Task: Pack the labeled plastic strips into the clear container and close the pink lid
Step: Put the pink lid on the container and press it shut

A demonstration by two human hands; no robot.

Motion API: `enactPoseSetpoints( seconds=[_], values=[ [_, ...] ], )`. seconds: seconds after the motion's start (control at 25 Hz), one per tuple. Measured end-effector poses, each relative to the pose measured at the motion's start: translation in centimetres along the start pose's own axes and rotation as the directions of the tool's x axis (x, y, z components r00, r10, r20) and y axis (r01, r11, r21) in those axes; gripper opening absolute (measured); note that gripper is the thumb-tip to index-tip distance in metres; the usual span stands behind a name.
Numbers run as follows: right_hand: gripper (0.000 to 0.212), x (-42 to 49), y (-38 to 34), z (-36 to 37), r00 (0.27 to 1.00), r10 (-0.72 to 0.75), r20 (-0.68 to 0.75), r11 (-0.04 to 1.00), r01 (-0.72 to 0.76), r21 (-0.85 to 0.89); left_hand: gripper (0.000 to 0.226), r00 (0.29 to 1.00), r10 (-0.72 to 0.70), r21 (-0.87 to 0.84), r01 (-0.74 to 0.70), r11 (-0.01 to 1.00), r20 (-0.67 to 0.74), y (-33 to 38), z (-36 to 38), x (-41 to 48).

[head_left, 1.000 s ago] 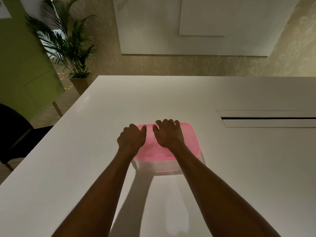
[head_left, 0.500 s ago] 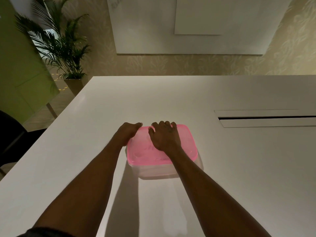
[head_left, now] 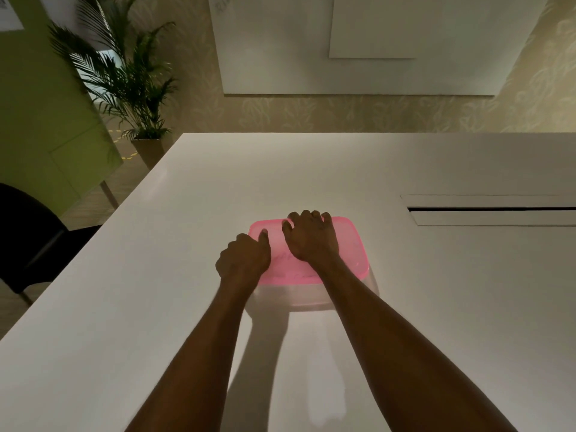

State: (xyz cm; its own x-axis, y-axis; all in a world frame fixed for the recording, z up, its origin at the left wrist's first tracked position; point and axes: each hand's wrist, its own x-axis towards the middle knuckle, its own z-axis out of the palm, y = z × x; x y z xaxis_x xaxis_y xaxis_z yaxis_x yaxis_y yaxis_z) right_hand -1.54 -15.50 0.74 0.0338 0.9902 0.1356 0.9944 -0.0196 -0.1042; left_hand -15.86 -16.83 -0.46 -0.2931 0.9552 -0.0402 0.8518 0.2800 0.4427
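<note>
Left hand [head_left: 244, 260] grips lid [head_left: 349, 244] at its left edge, right hand [head_left: 311, 241] at its far edge. Uneven pressure may leave the right corners unseated.

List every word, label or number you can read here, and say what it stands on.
No text here is legible.
whiteboard: faint scrawl at its top left corner, too blurred.
paper sheet on green panel: print too small.
pink lid: raised marks, unreadable.
</note>
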Motion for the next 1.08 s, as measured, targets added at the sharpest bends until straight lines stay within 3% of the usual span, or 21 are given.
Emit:
enactPoseSetpoints(
  seconds=[0.32,0.56,0.88,0.96,1.08],
  values=[
    [0.052,0.0,0.1,-0.3,1.0,-0.002,0.021,1.0,0.002,0.01,0.089,0.996,-0.046,-0.062,0.042,0.997,-0.075,-0.4,-0.5,-3.1],
    [0.052,0.0,0.1,0.0,1.0,-0.009,0.016,1.0,0.008,0.024,0.07,0.994,-0.105,-0.284,0.09,0.955,-0.037,-1.0,0.0,-2.5],
    [0.053,-0.1,0.0,0.0,1.0,-0.005,-0.007,0.999,0.006,0.042,0.07,0.992,-0.085,-0.407,0.041,0.913,-0.091,-1.3,0.1,-3.2],
    [0.052,-0.2,0.1,-0.1,1.0,0.0,0.003,0.999,-0.001,0.049,0.071,0.994,-0.097,-0.344,0.072,0.936,-0.058,-1.2,-0.2,-3.4],
    [0.05,-0.4,0.0,-0.5,1.0,-0.01,0.005,0.996,0.01,0.092,0.066,0.993,-0.033,-0.028,0.03,0.999,-0.117,-0.5,-0.9,-3.4]
  ],
)
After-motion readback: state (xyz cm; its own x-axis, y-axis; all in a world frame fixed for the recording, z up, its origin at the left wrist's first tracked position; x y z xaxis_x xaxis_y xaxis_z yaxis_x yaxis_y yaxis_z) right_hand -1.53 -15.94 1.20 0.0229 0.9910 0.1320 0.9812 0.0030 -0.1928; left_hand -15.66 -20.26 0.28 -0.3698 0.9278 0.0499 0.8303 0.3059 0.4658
